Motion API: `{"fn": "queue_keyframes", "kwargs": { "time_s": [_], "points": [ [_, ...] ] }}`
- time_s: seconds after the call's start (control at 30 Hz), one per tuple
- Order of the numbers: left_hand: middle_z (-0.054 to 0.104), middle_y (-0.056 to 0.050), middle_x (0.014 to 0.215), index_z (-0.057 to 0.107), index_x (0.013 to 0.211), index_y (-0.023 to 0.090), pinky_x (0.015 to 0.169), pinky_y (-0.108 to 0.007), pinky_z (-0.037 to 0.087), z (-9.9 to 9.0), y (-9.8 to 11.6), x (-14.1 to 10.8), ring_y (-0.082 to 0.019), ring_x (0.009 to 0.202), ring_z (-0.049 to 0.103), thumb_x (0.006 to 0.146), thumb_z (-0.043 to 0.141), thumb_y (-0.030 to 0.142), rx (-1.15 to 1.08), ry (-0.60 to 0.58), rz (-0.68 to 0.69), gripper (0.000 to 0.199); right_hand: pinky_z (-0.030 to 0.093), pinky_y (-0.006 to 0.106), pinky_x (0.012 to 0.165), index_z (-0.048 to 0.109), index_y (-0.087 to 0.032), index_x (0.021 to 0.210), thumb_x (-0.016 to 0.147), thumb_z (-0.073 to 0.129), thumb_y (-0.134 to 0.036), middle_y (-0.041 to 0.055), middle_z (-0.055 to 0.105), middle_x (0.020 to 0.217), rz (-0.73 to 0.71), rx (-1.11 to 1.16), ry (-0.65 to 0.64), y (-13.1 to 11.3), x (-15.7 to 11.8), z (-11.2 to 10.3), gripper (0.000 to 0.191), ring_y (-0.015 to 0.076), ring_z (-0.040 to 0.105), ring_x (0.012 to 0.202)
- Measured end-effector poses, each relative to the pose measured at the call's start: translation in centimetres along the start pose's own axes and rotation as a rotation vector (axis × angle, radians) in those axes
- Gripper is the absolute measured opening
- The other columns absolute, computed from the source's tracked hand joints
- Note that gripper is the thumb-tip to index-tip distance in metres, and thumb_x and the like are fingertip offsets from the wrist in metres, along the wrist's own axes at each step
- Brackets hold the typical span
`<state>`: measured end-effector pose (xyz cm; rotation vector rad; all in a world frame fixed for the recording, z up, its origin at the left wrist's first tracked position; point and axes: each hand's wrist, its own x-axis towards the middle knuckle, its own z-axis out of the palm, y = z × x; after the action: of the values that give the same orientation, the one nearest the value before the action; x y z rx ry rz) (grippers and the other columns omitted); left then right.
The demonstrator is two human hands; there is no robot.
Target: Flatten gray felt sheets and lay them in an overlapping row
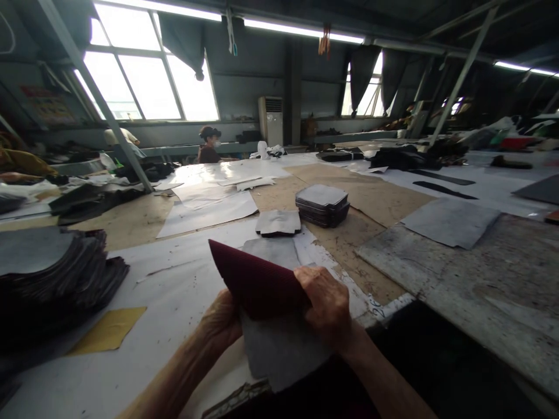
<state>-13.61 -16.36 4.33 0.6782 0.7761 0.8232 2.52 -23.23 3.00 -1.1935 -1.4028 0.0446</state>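
Note:
Close in front of me, both hands grip a sheet of material with a dark red textured face (257, 282) and a grey backing (283, 346). Its upper part is folded over so the red side shows above the grey. My left hand (222, 320) is closed at the left edge, fingers partly hidden behind the sheet. My right hand (325, 299) is closed on the right edge, with the thumb side toward the fold. Just beyond lie a grey flat piece (273, 250) and a small pile of grey cut pieces (278, 222).
A thicker stack of cut pieces (322, 205) stands farther back. At left are a tall dark stack (52, 279) and a yellow piece (109, 330). A worn board (463, 279) lies at right. A person (209, 145) is across the table, with others at far left.

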Motion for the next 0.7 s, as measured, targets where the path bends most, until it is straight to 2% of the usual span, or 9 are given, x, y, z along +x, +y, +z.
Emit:
{"fn": "queue_keyframes", "kwargs": {
  "time_s": [0.07,0.17,0.23,0.3,0.43,0.47,0.53,0.6,0.7],
  "points": [
    [0.066,-0.004,0.059,0.068,0.060,0.012,0.054,-0.026,0.051,-0.3,-0.1,0.1,-0.016,0.053,0.058,0.050,0.071,0.011,0.091,0.013,0.076,0.011,0.051,0.039,0.074,0.068,-0.018,0.083,0.065,0.057,-0.021,0.0085,0.069,0.080,0.320,0.157,-0.035,-0.2,0.9,-0.2,0.021,0.0244,0.064,0.077],
    [0.068,-0.001,0.063,0.071,0.067,0.015,0.053,-0.022,0.047,-1.1,-0.2,-0.2,-0.015,0.056,0.058,0.054,0.073,0.019,0.400,0.064,0.394,0.013,0.052,0.038,0.068,0.065,-0.014,0.081,0.061,0.065,-0.027,0.0085,0.068,0.074,0.954,0.686,-0.196,-0.8,1.6,-0.3,0.024,0.0238,0.064,0.069],
    [0.068,0.001,0.067,0.073,0.072,0.017,0.058,-0.021,0.047,-1.5,-0.3,-0.4,-0.016,0.064,0.059,0.055,0.070,0.016,0.566,0.087,0.586,0.017,0.052,0.038,0.067,0.064,-0.012,0.079,0.061,0.065,-0.030,0.0103,0.068,0.072,1.135,0.926,-0.296,-1.0,1.2,-0.1,0.025,0.0244,0.065,0.069],
    [0.069,0.002,0.068,0.074,0.075,0.018,0.062,-0.021,0.047,-1.4,-0.2,-0.5,-0.016,0.067,0.060,0.053,0.070,0.013,0.585,0.073,0.599,0.023,0.052,0.038,0.064,0.066,-0.012,0.077,0.063,0.064,-0.032,0.0105,0.068,0.070,1.070,0.820,-0.243,-1.1,0.4,0.2,0.024,0.0250,0.064,0.069],
    [0.065,-0.002,0.057,0.070,0.064,0.014,0.052,-0.024,0.047,-0.4,-0.3,-0.1,-0.015,0.052,0.057,0.048,0.074,0.019,0.284,0.002,0.155,0.017,0.048,0.041,0.076,0.068,-0.017,0.071,0.063,0.064,-0.029,0.0075,0.068,0.073,0.649,0.294,0.068,-0.6,-1.3,0.6,0.015,0.0269,0.061,0.077],
    [0.064,-0.002,0.054,0.068,0.060,0.013,0.050,-0.024,0.047,-0.3,-0.4,0.1,-0.015,0.049,0.056,0.045,0.075,0.019,0.218,0.000,0.079,0.017,0.046,0.042,0.081,0.069,-0.019,0.071,0.063,0.062,-0.027,0.0073,0.068,0.076,0.526,0.214,0.115,-0.5,-1.4,0.6,0.013,0.0273,0.061,0.080],
    [0.062,-0.002,0.050,0.066,0.054,0.013,0.048,-0.023,0.046,-0.2,-0.4,0.3,-0.014,0.047,0.054,0.041,0.077,0.017,0.168,0.009,0.053,0.017,0.044,0.042,0.084,0.070,-0.020,0.074,0.062,0.060,-0.023,0.0070,0.069,0.079,0.368,0.128,0.137,-0.3,-1.1,0.4,0.017,0.0267,0.060,0.082],
    [0.063,-0.001,0.052,0.068,0.056,0.014,0.047,-0.022,0.044,-0.5,-0.4,0.3,-0.013,0.048,0.054,0.044,0.077,0.019,0.226,0.025,0.146,0.016,0.047,0.038,0.078,0.070,-0.020,0.079,0.061,0.061,-0.022,0.0056,0.069,0.078,0.478,0.228,0.071,-0.3,-0.5,0.1,0.021,0.0241,0.061,0.077],
    [0.066,0.001,0.058,0.072,0.065,0.016,0.051,-0.020,0.043,-1.2,-0.3,-0.1,-0.012,0.053,0.055,0.054,0.074,0.022,0.443,0.052,0.413,0.012,0.050,0.036,0.067,0.067,-0.016,0.081,0.059,0.067,-0.028,0.0060,0.068,0.072,0.945,0.682,-0.121,-0.4,0.2,-0.3,0.026,0.0215,0.062,0.066]
  ]
}}
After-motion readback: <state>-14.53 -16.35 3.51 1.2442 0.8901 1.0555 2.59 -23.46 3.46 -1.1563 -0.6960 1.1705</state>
